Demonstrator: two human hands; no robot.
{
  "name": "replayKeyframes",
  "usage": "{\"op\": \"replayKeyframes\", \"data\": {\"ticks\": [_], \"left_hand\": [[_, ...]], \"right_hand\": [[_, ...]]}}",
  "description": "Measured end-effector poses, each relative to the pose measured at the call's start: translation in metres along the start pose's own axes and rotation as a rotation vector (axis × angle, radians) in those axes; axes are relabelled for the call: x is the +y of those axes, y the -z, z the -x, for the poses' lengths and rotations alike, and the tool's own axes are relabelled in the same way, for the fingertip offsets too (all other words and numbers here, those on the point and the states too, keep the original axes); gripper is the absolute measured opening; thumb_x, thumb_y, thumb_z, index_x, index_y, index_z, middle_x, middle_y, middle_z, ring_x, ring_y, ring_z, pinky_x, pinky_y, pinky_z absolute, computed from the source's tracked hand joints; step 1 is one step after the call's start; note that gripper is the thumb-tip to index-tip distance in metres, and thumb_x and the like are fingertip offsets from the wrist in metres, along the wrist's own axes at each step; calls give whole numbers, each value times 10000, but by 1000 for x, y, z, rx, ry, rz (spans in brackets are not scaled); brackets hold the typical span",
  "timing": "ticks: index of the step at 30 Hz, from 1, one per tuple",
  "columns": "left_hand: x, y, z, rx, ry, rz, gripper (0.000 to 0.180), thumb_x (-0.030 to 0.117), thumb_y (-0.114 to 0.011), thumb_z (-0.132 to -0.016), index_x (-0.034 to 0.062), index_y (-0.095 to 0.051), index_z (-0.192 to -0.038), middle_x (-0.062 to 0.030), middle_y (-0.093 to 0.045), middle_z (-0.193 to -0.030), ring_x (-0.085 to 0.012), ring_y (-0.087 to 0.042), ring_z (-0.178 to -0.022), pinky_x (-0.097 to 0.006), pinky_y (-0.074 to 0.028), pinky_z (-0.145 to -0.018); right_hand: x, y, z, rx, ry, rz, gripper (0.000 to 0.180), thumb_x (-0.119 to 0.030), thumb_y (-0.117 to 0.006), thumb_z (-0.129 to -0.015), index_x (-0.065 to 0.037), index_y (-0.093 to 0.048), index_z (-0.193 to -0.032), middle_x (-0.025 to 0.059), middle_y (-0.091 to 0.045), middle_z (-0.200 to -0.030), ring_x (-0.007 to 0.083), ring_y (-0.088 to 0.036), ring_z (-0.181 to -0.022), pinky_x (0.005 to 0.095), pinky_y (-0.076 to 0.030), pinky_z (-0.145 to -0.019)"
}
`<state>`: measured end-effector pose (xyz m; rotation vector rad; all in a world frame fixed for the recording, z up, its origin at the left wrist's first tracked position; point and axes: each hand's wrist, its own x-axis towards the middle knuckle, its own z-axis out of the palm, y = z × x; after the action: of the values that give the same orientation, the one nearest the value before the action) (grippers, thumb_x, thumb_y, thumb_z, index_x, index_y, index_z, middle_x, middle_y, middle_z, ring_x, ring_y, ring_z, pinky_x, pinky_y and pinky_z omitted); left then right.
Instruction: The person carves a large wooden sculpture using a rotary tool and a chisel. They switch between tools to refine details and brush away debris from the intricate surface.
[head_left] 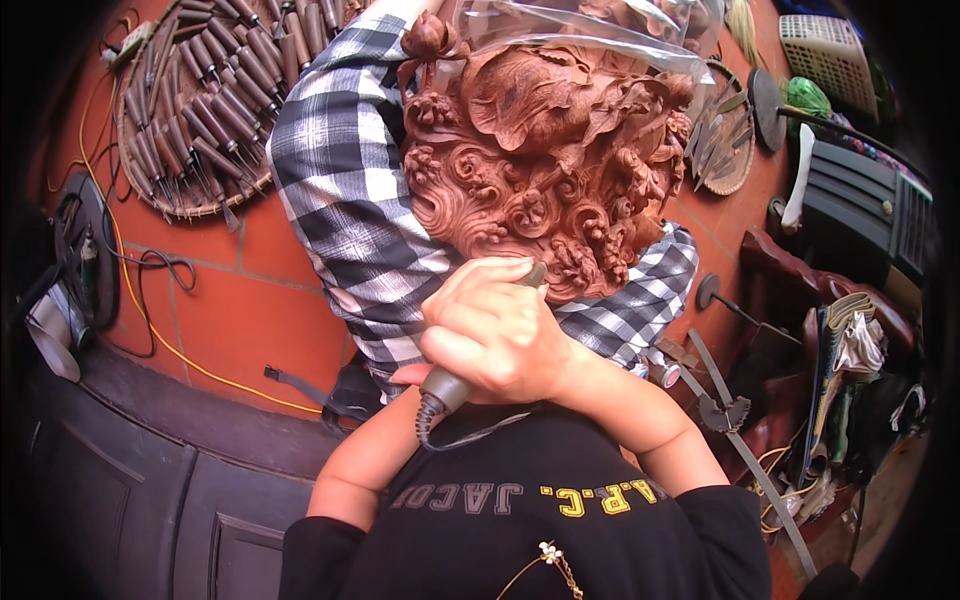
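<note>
My right hand [500, 325] is closed round the dark, thick-bodied rotary tool [450, 388], whose cord leaves through a ribbed sleeve at the lower end. The tool's other end [537, 275] shows past my fingers, at the near edge of a reddish-brown wood carving [530, 190]. Leaves, curling scrolls and small figures cover the carving. My left forearm [372, 450] reaches up behind the right hand. Most of my left hand [408, 374] is hidden there, so its grip does not show. Black-and-white plaid fabric [340, 170] surrounds the carving on both sides.
A round woven tray [262, 182] of wooden-handled carving tools lies at upper left. Another small basket [742, 160] holds blades. Clear plastic [590, 42] covers the carving's far part. A yellow cord [165, 340] crosses the tiled floor; bags and boxes crowd the right.
</note>
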<state>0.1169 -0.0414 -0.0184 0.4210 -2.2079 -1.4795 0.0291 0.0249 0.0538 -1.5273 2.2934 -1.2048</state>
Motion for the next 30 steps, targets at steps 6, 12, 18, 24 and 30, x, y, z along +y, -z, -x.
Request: {"op": "replayKeyframes", "data": {"ticks": [6, 12, 18, 24, 30], "left_hand": [[-4, -1, -2, -12, -3, -16, 191, 187, -789, -659, 74, -669, -755, -123, -657, -818, -308, -648, -765, -396, -506, -685], [-6, -2, -3, -27, -16, -28, 194, 189, -793, -658, 79, -671, -761, -122, -651, -833, -311, -639, -784, -401, -499, -699], [-8, -2, -3, -44, -18, -38, 198, 191, -797, -657, 84, -673, -768, -122, -645, -848, -313, -630, -802, -406, -492, -713], [-9, -2, -7, -58, -23, -39, 202, 192, -801, -655, 89, -675, -774, -121, -640, -863, -315, -621, -821, -411, -485, -728], [-12, -2, -11, -69, -21, -50, 206, 194, -805, -654, 94, -677, -780, -120, -634, -878, -318, -612, -839, -416, -479, -742]], "right_hand": [[7, 2, -5, 41, -22, -59, 381, -328, -788, -746, -57, -529, -675, 62, -582, -721, 220, -609, -570, 323, -485, -511], [13, 10, -16, 56, -55, 36, 303, -329, -688, -797, -84, -532, -711, 24, -498, -622, 185, -609, -581, 328, -488, -533], [10, 15, -14, 81, -105, 13, 370, -334, -766, -757, -53, -534, -694, 56, -529, -662, 225, -612, -589, 334, -480, -532], [16, 11, -18, 95, -133, -13, 345, -314, -750, -768, -55, -533, -702, 53, -477, -617, 234, -593, -561, 354, -472, -526], [30, 6, -22, 134, -158, -88, 345, -325, -760, -771, -68, -536, -715, 52, -490, -607, 249, -596, -559, 378, -475, -543]]}}
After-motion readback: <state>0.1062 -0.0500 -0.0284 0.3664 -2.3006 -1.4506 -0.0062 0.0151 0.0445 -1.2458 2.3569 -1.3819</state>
